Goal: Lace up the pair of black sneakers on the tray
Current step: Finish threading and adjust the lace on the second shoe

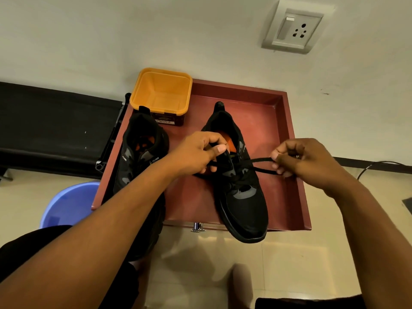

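L hand (198,152) pinches lace (259,161) at tongue of sneaker (245,208), toe over tray (267,121) near edge. R hand (301,161) pinches lace ends, taut twd right edge. 2nd sneaker (133,166): left edge.

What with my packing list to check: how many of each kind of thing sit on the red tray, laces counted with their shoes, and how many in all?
Black sneakers: 2
Yellow tub: 1
Total: 3 on the red tray
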Demonstrator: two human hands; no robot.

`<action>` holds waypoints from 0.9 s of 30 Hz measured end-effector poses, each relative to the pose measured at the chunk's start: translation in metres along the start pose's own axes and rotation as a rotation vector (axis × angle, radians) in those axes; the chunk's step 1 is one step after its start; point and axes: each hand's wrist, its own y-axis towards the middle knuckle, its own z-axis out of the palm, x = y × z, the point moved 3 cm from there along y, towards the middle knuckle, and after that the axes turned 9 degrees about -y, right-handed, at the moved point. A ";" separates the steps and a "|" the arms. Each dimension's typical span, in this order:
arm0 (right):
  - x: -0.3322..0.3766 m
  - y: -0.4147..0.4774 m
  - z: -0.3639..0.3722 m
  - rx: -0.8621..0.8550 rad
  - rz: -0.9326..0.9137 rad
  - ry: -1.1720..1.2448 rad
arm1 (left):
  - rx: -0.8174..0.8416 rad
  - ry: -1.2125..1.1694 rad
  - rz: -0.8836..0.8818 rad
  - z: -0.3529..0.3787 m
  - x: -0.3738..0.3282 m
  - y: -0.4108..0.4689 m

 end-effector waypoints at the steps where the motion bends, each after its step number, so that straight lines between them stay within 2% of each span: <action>1: 0.004 -0.001 0.004 0.023 -0.015 0.019 | -0.005 0.009 0.001 0.000 0.001 0.001; 5: 0.020 0.003 0.025 0.077 -0.126 -0.011 | -0.021 0.053 0.025 0.001 0.003 0.003; 10: -0.001 0.006 -0.003 -0.122 -0.041 -0.177 | -0.011 0.034 0.022 0.000 0.007 0.004; 13: -0.002 0.003 0.004 -0.039 -0.024 -0.095 | -0.006 0.042 0.034 0.002 0.005 0.002; 17: 0.016 0.003 0.027 0.045 -0.151 -0.026 | -0.006 0.045 0.036 0.003 0.006 0.002; 22: 0.001 0.006 0.004 -0.121 -0.079 -0.167 | -0.015 0.035 0.029 0.003 0.007 0.001; 25: -0.003 0.004 0.004 -0.068 -0.058 -0.111 | -0.014 0.035 0.028 0.002 0.009 0.003; 27: 0.008 0.002 0.016 -0.003 -0.111 -0.054 | -0.019 0.041 0.026 0.003 0.009 0.005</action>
